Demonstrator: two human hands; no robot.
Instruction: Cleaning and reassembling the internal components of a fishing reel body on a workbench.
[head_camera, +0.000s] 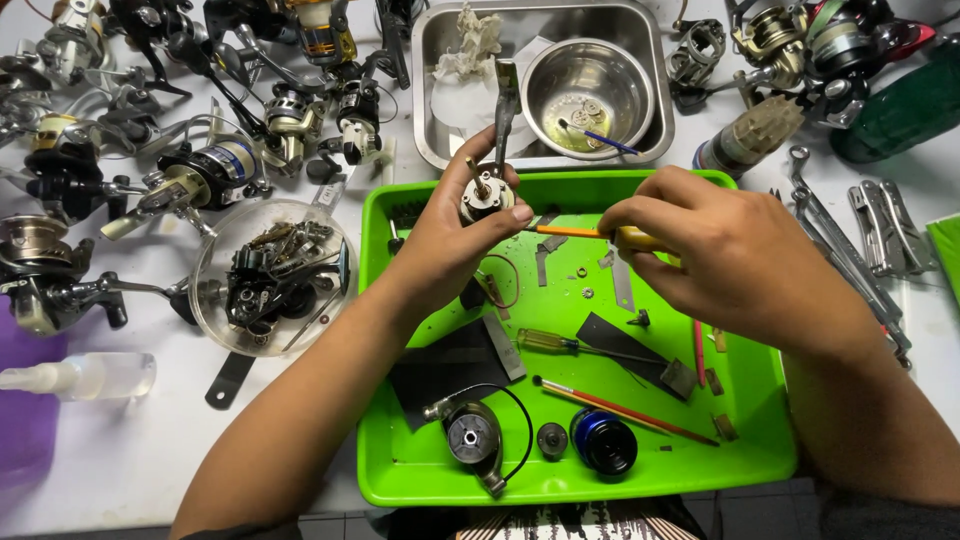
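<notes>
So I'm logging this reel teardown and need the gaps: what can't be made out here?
Head view only:
- Tip of the orange-handled tool: hidden behind the left hand and the reel body it holds.
- The tool's grip: mostly covered by the right hand.
- Small washers on the green tray: too small to identify.
- Reels at the top: cut off by the edge.

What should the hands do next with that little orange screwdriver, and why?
Probably ease the orange screwdriver tip a little further into the reel body and turn it. The left hand holds that body up over the green tray, and the right hand grips the yellow handle with the shaft pointing right at it. Whether the tip sits on a screw cannot be told.
</notes>
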